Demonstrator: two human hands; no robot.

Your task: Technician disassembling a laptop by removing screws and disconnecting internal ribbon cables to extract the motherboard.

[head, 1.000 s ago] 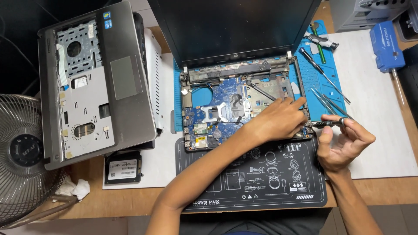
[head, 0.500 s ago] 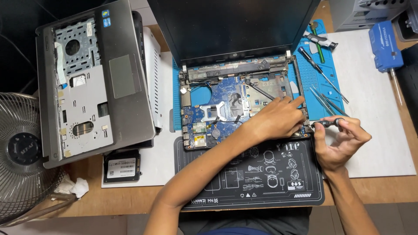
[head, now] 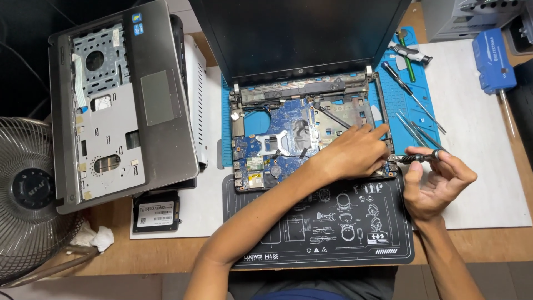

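From the head camera, an opened laptop lies on a blue mat in the middle of the surface, its dark screen tilted back and its blue board bare.

The left hand rests palm down on the right part of the laptop base, fingers spread loosely and closed on nothing, the index finger stretched toward the right edge of the base.

The right hand sits just beside the laptop's front right corner. Its fingers are curled shut around a small screwdriver, which lies level with its tip pointing left at that corner; whether the tip touches the base I cannot tell.

A black mat with white drawings lies in front of the laptop, under the left forearm.

Left of the laptop, a grey palmrest cover lies tilted, a black drive just below it, and a fan at the far left edge.

More screwdrivers lie on the blue mat to the right, and a blue case lies on a white sheet beyond them.
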